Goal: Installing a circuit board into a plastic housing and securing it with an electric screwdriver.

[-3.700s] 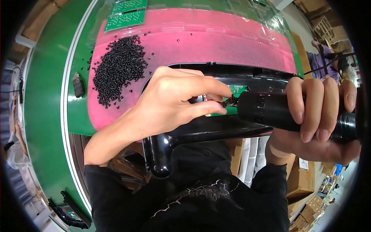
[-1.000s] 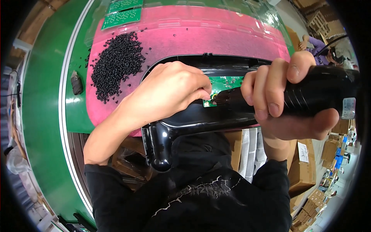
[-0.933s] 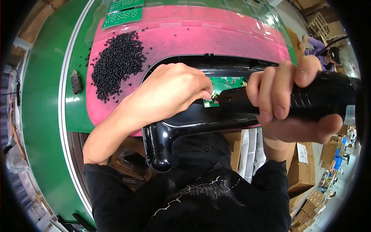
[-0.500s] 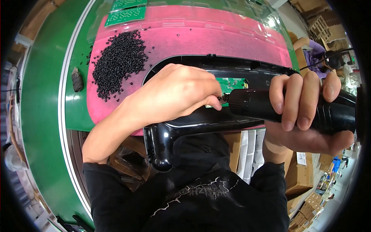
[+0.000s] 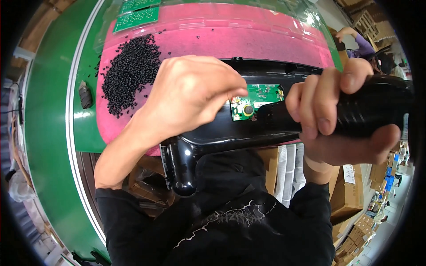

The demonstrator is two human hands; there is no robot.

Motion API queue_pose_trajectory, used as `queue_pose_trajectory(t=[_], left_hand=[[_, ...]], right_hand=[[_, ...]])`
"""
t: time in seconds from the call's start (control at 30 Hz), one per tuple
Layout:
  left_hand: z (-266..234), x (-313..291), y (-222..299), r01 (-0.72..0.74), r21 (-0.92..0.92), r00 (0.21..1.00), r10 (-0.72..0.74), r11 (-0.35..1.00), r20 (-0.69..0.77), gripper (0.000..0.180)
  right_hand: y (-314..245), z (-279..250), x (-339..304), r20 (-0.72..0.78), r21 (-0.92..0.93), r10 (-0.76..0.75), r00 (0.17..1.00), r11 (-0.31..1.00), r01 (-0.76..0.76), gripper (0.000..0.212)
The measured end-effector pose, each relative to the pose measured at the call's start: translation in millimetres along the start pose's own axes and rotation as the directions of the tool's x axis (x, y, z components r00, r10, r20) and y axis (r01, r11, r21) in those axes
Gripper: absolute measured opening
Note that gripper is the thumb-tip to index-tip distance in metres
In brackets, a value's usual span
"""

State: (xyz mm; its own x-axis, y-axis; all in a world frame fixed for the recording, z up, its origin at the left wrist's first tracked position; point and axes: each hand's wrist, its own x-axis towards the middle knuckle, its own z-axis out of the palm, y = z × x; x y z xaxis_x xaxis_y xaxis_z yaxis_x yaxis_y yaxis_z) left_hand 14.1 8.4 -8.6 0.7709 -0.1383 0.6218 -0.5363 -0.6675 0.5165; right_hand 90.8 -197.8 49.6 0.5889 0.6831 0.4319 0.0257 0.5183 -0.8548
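Observation:
My right hand (image 5: 321,104) is wrapped round a black electric screwdriver (image 5: 377,104), whose tip end points left, over the lower edge of a green circuit board (image 5: 266,94). The board, with a round component on it, sits inside a glossy black plastic housing (image 5: 239,134) that has a short handle-like arm toward my body. Just left of the board, my left hand (image 5: 191,95) is closed in a pinch above the housing; whatever its fingertips hold, if anything, is hidden.
A pile of small black screws (image 5: 131,73) lies on the pink mat (image 5: 195,44) at left. Green circuit boards (image 5: 136,20) and a clear plastic tray (image 5: 213,23) are behind. A dark wrapped object (image 5: 85,96) rests on the green table (image 5: 49,102). Another person (image 5: 361,46) is at far right.
My left hand has drawn back left from the screwdriver's tip, uncovering more of the board. The screwdriver and right hand have shifted slightly left.

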Motion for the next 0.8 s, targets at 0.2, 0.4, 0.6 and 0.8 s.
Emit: queue_pose_trajectory(t=[0.2, 0.4, 0.6, 0.8], left_hand=[[0, 0, 1, 0.164, -0.037, 0.985, -0.162, 0.986, 0.050, 0.011], [0, -1, 4, 0.173, -0.007, 0.984, -0.172, 0.985, 0.048, 0.009], [-3, -2, 5, 0.200, 0.015, 0.974, -0.201, 0.980, 0.104, 0.012], [-2, -6, 6, 0.210, 0.003, 0.966, -0.208, 0.978, 0.152, 0.013]], right_hand=[[17, 7, 2, -0.043, -0.012, 0.022, 0.999, 1.000, -0.023, 0.066], [23, 10, 4, 0.048, -0.055, 0.030, 0.998, 0.998, -0.027, 0.067], [23, 12, 7, 0.219, -0.152, 0.063, 0.974, 0.988, -0.030, 0.073], [14, 28, 0, -0.085, -0.299, 0.142, 0.986, 0.941, -0.161, 0.076]])
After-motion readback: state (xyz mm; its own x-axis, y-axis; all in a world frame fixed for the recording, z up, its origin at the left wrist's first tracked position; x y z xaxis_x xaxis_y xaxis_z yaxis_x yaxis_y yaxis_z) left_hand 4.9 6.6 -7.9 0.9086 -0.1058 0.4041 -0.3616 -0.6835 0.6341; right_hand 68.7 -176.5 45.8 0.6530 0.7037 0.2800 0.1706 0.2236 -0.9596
